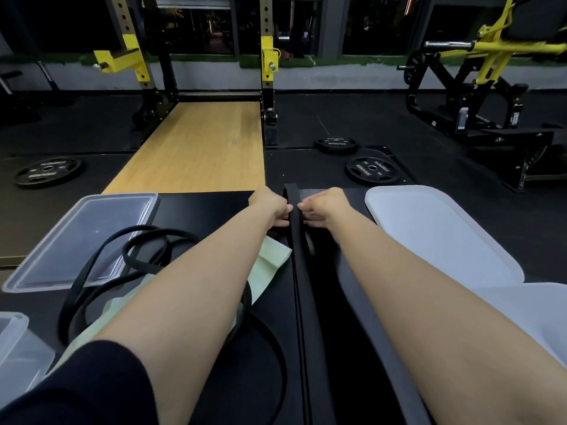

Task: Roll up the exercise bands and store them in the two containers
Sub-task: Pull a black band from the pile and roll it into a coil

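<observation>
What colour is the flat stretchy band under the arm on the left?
Pale green. The flat band lies under the left forearm, best seen in the head view.

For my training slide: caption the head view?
Both hands, left and right, pinch the far end of a wide black band to start rolling.

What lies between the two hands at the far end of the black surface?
In the head view, a wide black exercise band runs straight between the left hand and right hand; both hands pinch its far end.
</observation>
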